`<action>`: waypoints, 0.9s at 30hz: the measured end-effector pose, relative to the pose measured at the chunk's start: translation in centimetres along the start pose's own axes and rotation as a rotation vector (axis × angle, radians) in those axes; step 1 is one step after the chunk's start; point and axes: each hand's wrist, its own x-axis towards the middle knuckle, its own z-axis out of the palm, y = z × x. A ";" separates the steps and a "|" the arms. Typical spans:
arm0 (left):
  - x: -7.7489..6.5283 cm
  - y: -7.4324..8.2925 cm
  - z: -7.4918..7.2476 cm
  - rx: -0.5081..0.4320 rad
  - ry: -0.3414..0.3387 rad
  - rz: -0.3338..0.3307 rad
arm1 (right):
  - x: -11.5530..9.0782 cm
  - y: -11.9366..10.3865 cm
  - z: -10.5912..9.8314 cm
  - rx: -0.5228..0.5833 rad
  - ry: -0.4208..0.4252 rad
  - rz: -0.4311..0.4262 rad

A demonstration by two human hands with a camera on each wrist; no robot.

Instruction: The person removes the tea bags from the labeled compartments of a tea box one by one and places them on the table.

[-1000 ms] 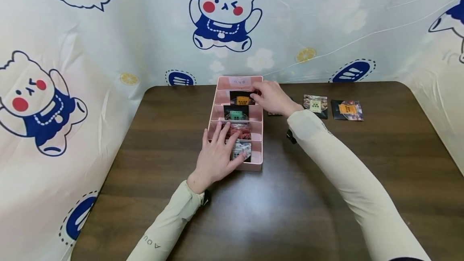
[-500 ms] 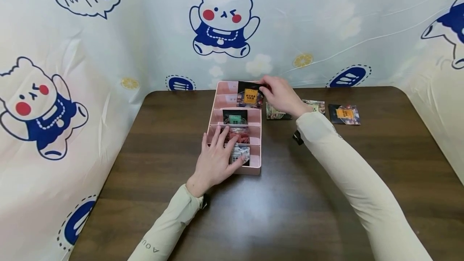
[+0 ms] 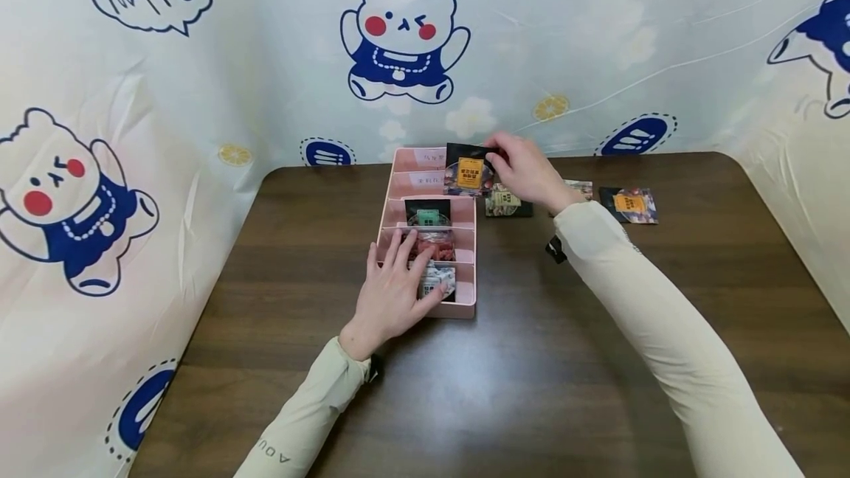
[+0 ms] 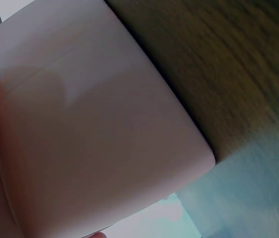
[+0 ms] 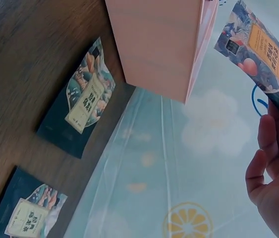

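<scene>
My right hand [image 3: 527, 174] pinches the top corner of a dark sachet [image 3: 468, 170] with an orange label. The sachet is raised over the far right side of a pink divided box [image 3: 458, 310]; the right wrist view shows its patterned face. My left hand [image 3: 388, 299] lies over the box's near left side with fingers spread. Under and beside those fingers, a red sachet [image 3: 441, 248] and a pale blue-white sachet [image 3: 445, 282] sit in the near compartments, partly hidden. A green-labelled sachet [image 3: 428, 214] stands in the compartment behind them.
To the right of the box lie a sachet with a pale green label [image 3: 506, 201], one partly behind my right wrist, and an orange-labelled sachet [image 3: 631, 205]. A printed curtain [image 3: 518, 35] rises behind the brown table [image 3: 531, 389].
My right hand has drawn the orange-labelled sachet up out of its compartment and shifted it right. The small label in that compartment now shows. My left hand stays put on the box.
</scene>
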 end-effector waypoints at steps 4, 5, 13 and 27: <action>0.1 0.0 0.0 0.005 0.002 -0.004 | -0.6 0.7 -0.6 0.056 -0.006 0.047; 0.2 0.0 0.0 0.007 0.001 -0.005 | -0.8 1.0 -0.7 0.072 -0.004 0.063; 0.3 0.0 0.0 0.014 0.011 0.006 | -2.6 3.4 -1.2 0.030 0.057 0.108; 0.1 -0.1 0.1 0.008 0.007 0.007 | -5.5 6.1 0.9 -0.020 -0.089 0.179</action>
